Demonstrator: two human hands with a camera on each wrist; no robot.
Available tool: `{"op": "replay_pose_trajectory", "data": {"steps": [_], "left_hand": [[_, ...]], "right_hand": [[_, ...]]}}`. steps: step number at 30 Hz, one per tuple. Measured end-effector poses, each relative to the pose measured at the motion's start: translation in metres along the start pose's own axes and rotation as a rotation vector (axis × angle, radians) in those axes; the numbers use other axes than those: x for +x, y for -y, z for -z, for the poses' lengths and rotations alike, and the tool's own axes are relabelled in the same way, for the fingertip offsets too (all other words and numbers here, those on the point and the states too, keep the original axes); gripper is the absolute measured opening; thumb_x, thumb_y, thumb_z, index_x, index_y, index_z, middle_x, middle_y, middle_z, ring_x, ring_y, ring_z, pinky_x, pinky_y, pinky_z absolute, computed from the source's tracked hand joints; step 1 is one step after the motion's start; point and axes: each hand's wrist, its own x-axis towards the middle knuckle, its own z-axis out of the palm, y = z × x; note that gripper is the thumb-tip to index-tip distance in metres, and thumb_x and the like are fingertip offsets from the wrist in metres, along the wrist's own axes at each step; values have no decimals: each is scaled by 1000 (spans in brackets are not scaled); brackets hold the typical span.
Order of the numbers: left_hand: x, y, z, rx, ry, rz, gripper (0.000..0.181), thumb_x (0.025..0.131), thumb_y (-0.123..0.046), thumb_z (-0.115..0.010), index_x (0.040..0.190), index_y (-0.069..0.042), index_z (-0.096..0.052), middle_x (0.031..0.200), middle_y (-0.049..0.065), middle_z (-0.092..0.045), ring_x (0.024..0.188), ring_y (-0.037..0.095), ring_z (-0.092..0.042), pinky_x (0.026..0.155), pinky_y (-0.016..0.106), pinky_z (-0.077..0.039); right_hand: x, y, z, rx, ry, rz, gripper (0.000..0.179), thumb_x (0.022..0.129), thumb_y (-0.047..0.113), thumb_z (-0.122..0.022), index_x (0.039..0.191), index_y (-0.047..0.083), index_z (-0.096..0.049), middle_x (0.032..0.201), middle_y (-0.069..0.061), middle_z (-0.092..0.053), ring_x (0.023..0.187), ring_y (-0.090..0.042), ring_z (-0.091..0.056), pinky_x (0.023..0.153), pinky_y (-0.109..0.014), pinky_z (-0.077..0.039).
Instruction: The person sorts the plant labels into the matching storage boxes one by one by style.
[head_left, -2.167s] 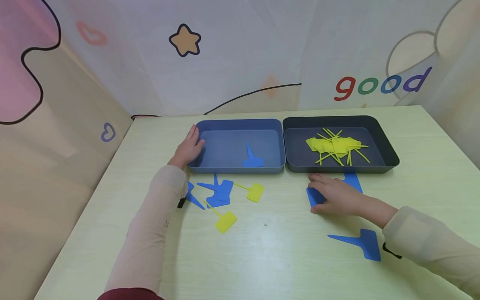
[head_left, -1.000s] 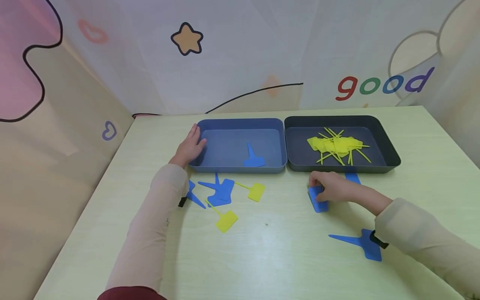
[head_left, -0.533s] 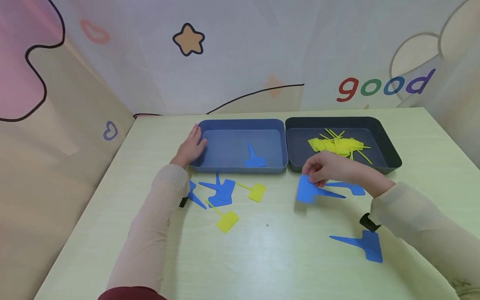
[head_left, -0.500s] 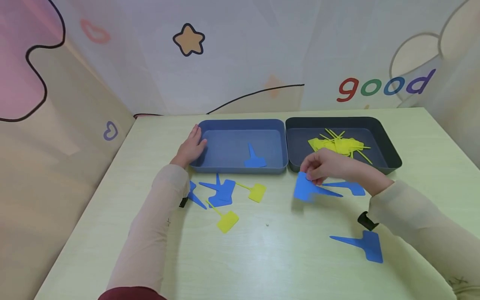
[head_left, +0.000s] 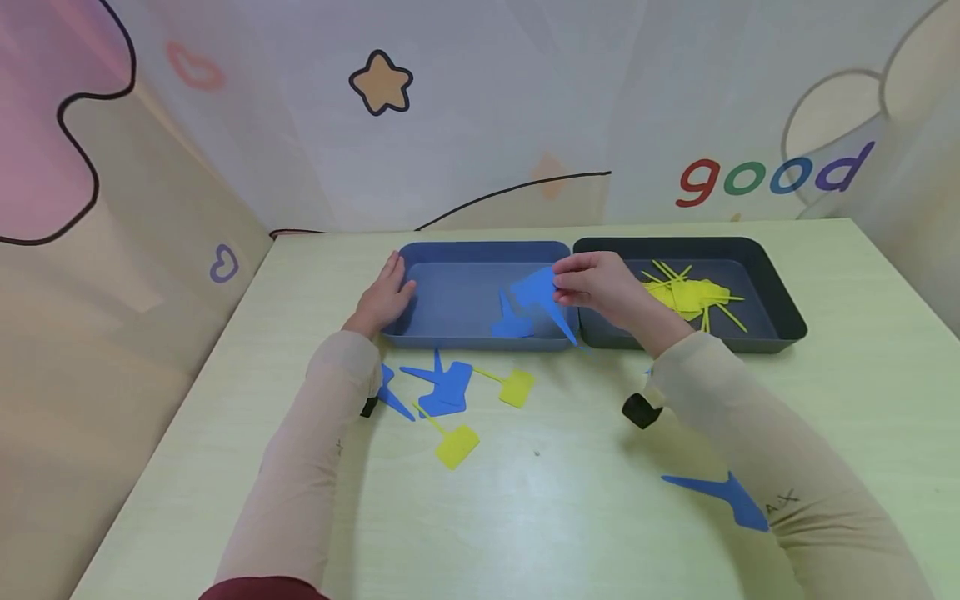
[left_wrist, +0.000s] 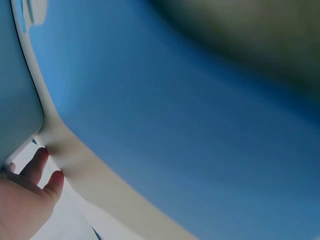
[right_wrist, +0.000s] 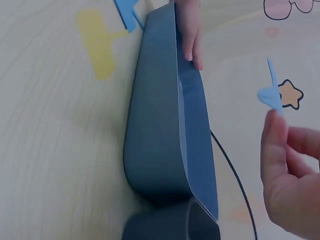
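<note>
My right hand (head_left: 600,287) pinches a blue T-shaped plant label (head_left: 536,287) at its wide head, above the right end of the blue-grey tray (head_left: 480,342). In the right wrist view, thumb and fingertips hold this label (right_wrist: 270,97) nearly edge-on, higher than the tray wall. Another blue label (head_left: 513,327) lies inside the tray. Over the tray's left end rests my left hand (head_left: 381,296), fingers extended and curled around nothing. The left wrist view shows its fingertips beside the tray's wall, with a large blurred blue label close to the lens.
A black tray (head_left: 783,321) with a pile of yellow labels (head_left: 693,297) adjoins on the right. Before the blue-grey tray lie several blue labels (head_left: 446,387) and two yellow ones, one (head_left: 517,388) farther right. Another blue label (head_left: 738,504) is partly under my right sleeve.
My right hand picked up a blue label from in front of the black tray, lifted it and carried it left over the blue-grey tray. My left hand stayed at that tray's end.
</note>
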Motion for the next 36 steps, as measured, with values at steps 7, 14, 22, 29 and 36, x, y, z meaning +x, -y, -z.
{"op": "replay_pose_trajectory", "data": {"steps": [7,14,22,29,36], "left_hand": [[0,-2,-1,3,0,4,60,96,-32,-27,142,-4,-3,150,5,8,138,22,0,110,42,-13],[0,-3,0,5,4,19,59,96,-33,-27,142,-5,-2,150,5,9,138,22,0,110,42,-12],[1,1,-1,-2,3,27,60,96,-33,-27,142,-6,-1,150,3,10,138,22,0,110,43,-11],[1,1,-1,-2,3,30,60,96,-33,-28,142,-5,-2,150,3,9,138,22,0,110,42,-12],[3,2,-2,7,-1,23,60,95,-33,-28,142,-5,-3,150,5,8,138,22,0,110,43,-13]], "right_hand": [[23,-8,-20,196,-180,-46,37,85,1,-53,121,-8,-45,74,-3,-58,59,-8,-62,59,-16,-51],[56,-29,-36,245,-333,-113,34,84,-4,-52,118,-7,-50,79,-8,-56,52,-7,-60,53,-15,-50],[72,-43,-53,123,-443,-170,32,82,-5,-52,114,-3,-56,96,-14,-57,46,-5,-57,51,-15,-49],[80,-55,-57,-164,-535,-165,27,80,-2,-51,104,0,-64,102,-14,-62,38,-2,-50,44,-15,-45],[76,-56,-59,-369,-562,-128,18,78,0,-50,87,0,-67,57,-4,-57,36,-5,-48,43,-19,-43]]}}
